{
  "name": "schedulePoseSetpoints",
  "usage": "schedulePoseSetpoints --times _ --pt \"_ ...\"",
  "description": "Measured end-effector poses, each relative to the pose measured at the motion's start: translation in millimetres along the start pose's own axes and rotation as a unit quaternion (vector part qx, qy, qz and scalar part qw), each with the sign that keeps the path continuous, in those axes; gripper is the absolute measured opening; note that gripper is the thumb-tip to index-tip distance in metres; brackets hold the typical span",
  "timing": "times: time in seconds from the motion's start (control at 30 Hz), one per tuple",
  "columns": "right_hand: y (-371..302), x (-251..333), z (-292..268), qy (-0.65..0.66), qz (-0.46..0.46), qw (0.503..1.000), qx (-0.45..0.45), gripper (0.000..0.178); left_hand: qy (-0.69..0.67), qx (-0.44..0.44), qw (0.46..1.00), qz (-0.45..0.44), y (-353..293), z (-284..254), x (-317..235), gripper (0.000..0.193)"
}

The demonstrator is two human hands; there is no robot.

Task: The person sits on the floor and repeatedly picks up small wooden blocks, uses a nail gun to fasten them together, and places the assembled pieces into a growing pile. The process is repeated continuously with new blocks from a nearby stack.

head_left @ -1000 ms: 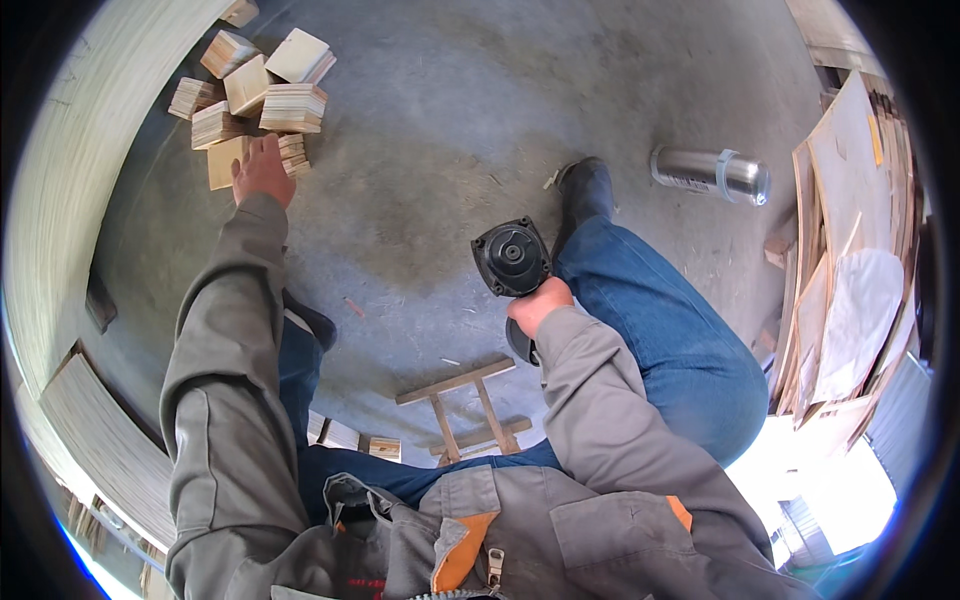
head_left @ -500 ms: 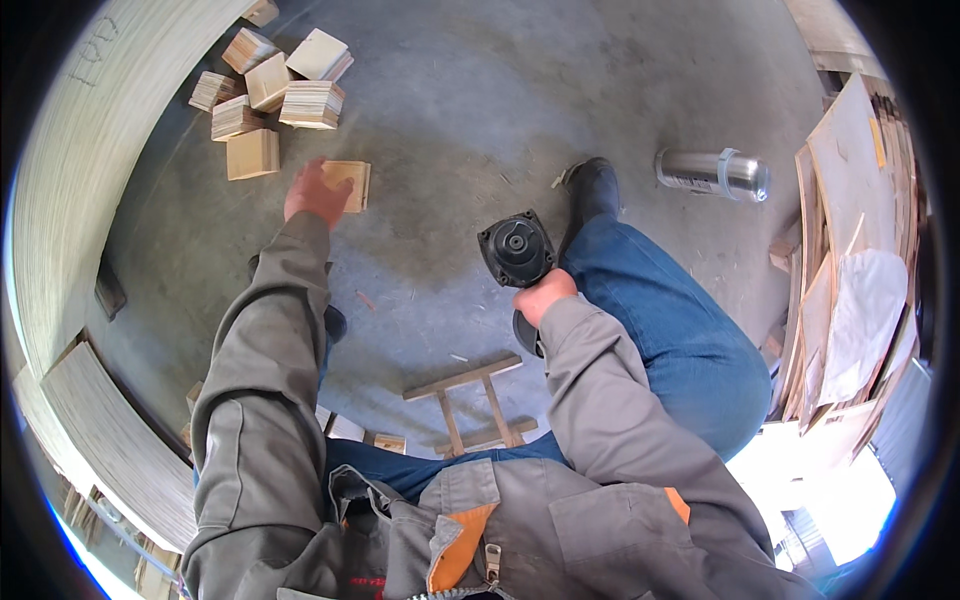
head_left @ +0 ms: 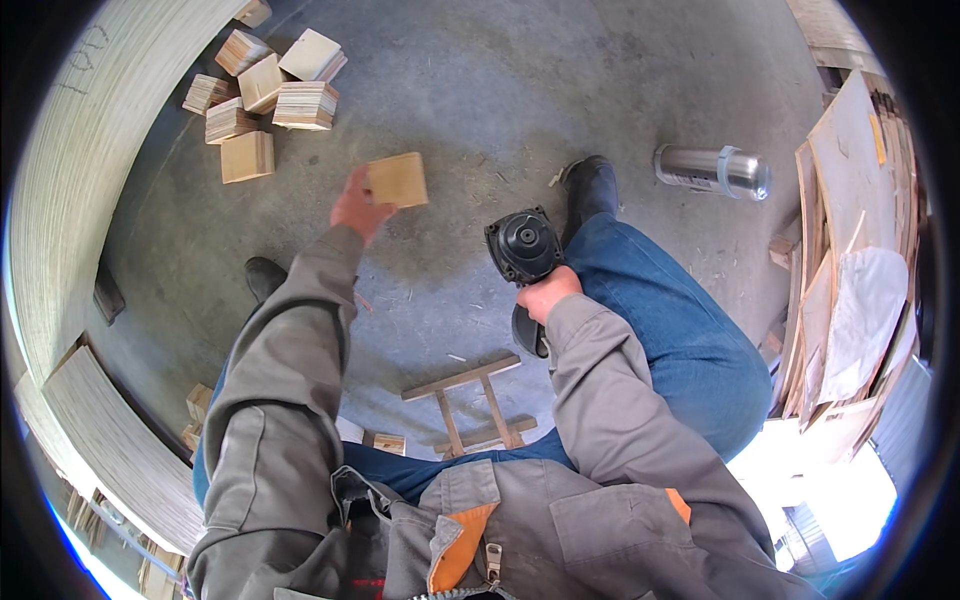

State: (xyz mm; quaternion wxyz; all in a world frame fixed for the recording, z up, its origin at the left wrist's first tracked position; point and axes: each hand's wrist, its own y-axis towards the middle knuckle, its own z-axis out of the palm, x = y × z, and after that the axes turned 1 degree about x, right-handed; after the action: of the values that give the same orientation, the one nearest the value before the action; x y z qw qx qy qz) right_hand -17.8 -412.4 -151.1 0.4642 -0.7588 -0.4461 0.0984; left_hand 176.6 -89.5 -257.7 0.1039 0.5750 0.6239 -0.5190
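My left hand (head_left: pixel 361 207) is closed on the left edge of a square, pale wooden block (head_left: pixel 398 180), out in front of me over the floor. My right hand (head_left: pixel 551 293) grips the handle of a black nail gun (head_left: pixel 525 246), whose round cap with screws at its corners faces up. The handle is mostly hidden by the hand and the cap. Beyond my left hand lies a loose heap of similar plywood blocks (head_left: pixel 306 105), several of them showing layered edges.
A steel thermos flask (head_left: pixel 712 172) lies on its side at the right. Stacked board offcuts (head_left: pixel 853 180) lean along the right edge. Tall stacked sheets (head_left: pixel 110 150) stand at the left. Between my legs is a small wooden frame (head_left: pixel 462 380) on the concrete floor (head_left: pixel 480 90).
My left hand has taken hold of the wooden block and carried it to the right. My right hand and the nail gun have shifted slightly right.
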Motion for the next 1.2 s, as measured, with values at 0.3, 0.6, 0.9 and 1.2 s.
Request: schedulePoseSetpoints --times 0.3,0.6,0.9,1.2 --pt "1 -6 -11 -0.051 -0.048 0.996 0.053 0.032 0.119 -0.014 0.993 0.011 -34 57 -46 0.078" --pt "-3 12 -29 -0.02 0.001 0.992 0.124 0.031 0.156 -0.039 0.985 -0.066 -47 -20 -21 0.084" --pt "-15 38 -35 0.127 0.081 0.988 0.044 0.013 0.022 -0.125 0.991 0.051 -107 -111 -152 0.056" --pt "-30 47 -44 0.084 0.1 0.99 0.059 0.021 -0.05 -0.155 0.959 0.232 -300 -182 -300 0.048"
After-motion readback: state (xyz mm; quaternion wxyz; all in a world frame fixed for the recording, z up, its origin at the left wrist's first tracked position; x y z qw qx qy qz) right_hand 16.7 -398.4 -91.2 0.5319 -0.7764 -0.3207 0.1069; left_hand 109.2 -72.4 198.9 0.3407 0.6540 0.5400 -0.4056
